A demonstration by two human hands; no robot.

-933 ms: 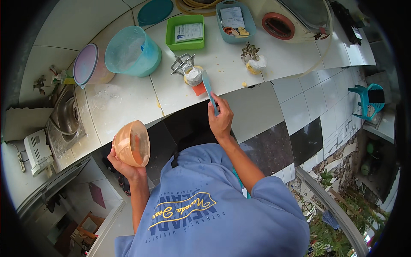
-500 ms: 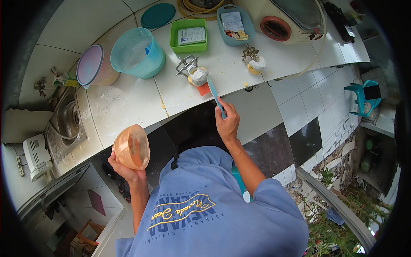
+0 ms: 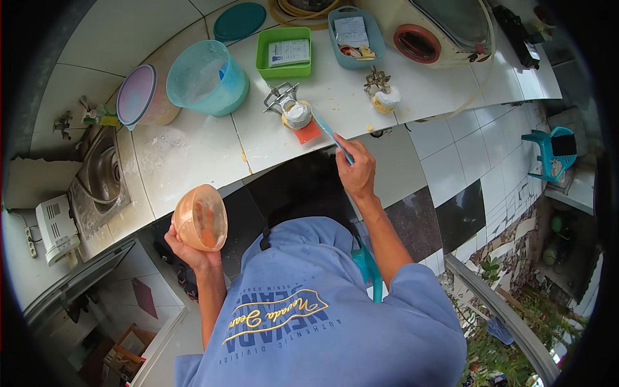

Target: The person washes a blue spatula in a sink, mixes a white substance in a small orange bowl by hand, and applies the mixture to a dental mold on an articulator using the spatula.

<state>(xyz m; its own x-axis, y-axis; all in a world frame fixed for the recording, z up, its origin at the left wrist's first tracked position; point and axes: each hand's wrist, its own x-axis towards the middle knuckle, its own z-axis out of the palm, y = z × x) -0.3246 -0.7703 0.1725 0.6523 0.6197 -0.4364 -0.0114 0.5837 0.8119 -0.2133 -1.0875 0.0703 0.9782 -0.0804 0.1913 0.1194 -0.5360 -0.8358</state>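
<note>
My left hand (image 3: 193,253) grips a peach-coloured mixing bowl (image 3: 187,216), tilted so that its smeared inside faces right. In my right hand (image 3: 356,169) is a blue spatula (image 3: 330,132), its blade pointing toward the counter's front edge. Beside the blade tip stands a metal dental articulator (image 3: 281,97) carrying a white plaster mound (image 3: 298,116) over a yellowish base. Under it an orange-red square piece (image 3: 308,132) juts to the counter edge. Farther right is a second articulator (image 3: 376,80) with a white and yellow dental cast (image 3: 387,100).
Along the white counter (image 3: 187,151) stand a lidded tub (image 3: 137,97), a turquoise bucket (image 3: 209,77), a green basket (image 3: 261,55) and a blue basket (image 3: 358,62). A steel sink (image 3: 103,177) lies at left. Turquoise stools (image 3: 549,149) (image 3: 369,271) stand on the floor.
My right hand has shifted right, taking the spatula off the plaster mound and leaning it more. My left hand keeps the bowl, turned slightly so more of its inside shows.
</note>
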